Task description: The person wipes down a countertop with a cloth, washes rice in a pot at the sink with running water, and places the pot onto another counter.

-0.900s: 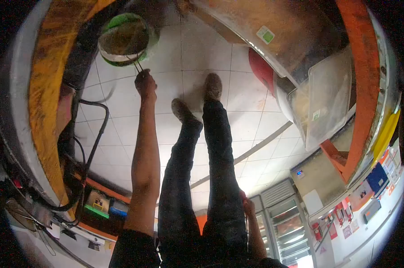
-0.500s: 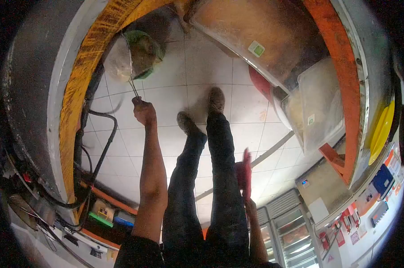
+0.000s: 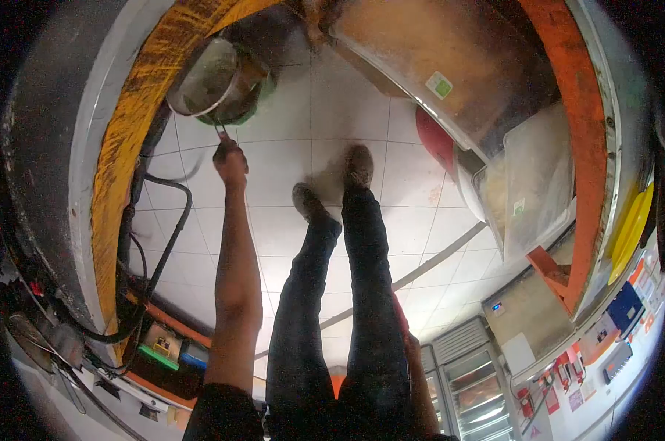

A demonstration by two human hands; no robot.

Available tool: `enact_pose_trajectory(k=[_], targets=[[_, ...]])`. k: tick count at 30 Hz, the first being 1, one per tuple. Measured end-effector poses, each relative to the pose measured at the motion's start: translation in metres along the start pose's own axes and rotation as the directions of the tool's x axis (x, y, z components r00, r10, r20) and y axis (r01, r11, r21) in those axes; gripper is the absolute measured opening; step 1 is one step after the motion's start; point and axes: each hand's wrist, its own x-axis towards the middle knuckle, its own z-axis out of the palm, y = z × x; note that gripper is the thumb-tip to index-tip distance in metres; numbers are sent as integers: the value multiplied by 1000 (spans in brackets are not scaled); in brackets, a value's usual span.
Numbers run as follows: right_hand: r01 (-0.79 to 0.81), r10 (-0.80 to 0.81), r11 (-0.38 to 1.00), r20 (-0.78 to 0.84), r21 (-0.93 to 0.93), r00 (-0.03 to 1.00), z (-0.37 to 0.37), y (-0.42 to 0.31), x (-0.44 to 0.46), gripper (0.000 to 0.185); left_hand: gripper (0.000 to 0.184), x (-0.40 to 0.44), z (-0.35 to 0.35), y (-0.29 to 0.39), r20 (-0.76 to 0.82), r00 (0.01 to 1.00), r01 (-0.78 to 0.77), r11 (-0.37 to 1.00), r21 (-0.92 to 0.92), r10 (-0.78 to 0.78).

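My left hand (image 3: pixel 231 162) is closed around the handle of a round, metal-rimmed mesh strainer (image 3: pixel 206 79). The strainer is tilted over a green bucket (image 3: pixel 255 99), overlapping it in view; I cannot tell whether the two touch. My right hand (image 3: pixel 412 344) hangs low beside my right thigh, mostly hidden behind the leg. A sliver of red cloth (image 3: pixel 401 314) shows at that hand, and its fingers are out of sight.
A yellow-orange frame edge (image 3: pixel 126 140) curves along the left. Black hoses (image 3: pixel 189 202) run below it. Large clear-lidded bins (image 3: pixel 538 176) and a red round container (image 3: pixel 434 136) stand at right on the tiled floor (image 3: pixel 332 110). A louvred metal unit (image 3: pixel 479 382) is at lower right.
My left hand has moved slightly up, and the strainer has turned so its round opening shows more. My right hand and the red cloth have dropped back behind my thigh.
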Motion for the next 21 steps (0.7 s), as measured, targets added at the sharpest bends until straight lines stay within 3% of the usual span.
enact_pose_trajectory(k=[2,3,5,8,10,12,13,14,16,17,18,19,20,21], targets=[[3,-3,1000,-11,-6,1000,-2,13,1,49,35,22,-9,-41,-44,998,-29,985,172,38],[6,-6,1000,-14,-7,1000,-3,10,1,49,35,21,-5,-44,-46,998,-31,986,161,39],[14,-14,1000,-18,-8,1000,-4,8,0,48,49,11,-4,-55,23,991,128,988,84,-130],[45,-45,999,-29,-12,999,-6,2,-3,47,49,-5,-7,-74,2,966,259,965,34,-259],[81,-81,997,-35,-9,996,-9,-7,-2,46,51,-15,-12,-90,-24,975,220,975,44,-219],[124,-125,992,-41,-5,991,-10,-18,1,45,47,-17,-26,-106,110,929,356,935,-5,-353],[128,-128,992,-45,1,991,-12,-21,1,42,50,-28,-21,-106,16,963,267,962,56,-268],[142,-142,990,-39,0,989,-12,-25,0,42,50,-40,-21,-101,13,967,254,966,50,-255],[203,-175,968,-184,148,967,-24,-17,6,33,52,-66,-18,-87,-49,956,293,932,213,-289],[268,-335,918,-208,-293,919,-32,-39,3,30,53,-76,-18,-85,-73,950,312,922,229,-303],[505,-663,716,-245,-482,708,-41,-15,27,33,54,-83,-21,-88,-96,944,329,913,241,-315],[552,-562,823,-338,-135,755,-31,-55,18,38,54,-86,-28,-109,-89,972,234,932,276,-217],[539,-438,809,-373,232,818,-15,-127,-13,42,55,-89,-35,-125,-80,990,138,940,311,-119],[511,-439,823,-295,247,849,-11,-181,-38,55,56,-99,-35,-117,-113,970,239,924,298,-215]])
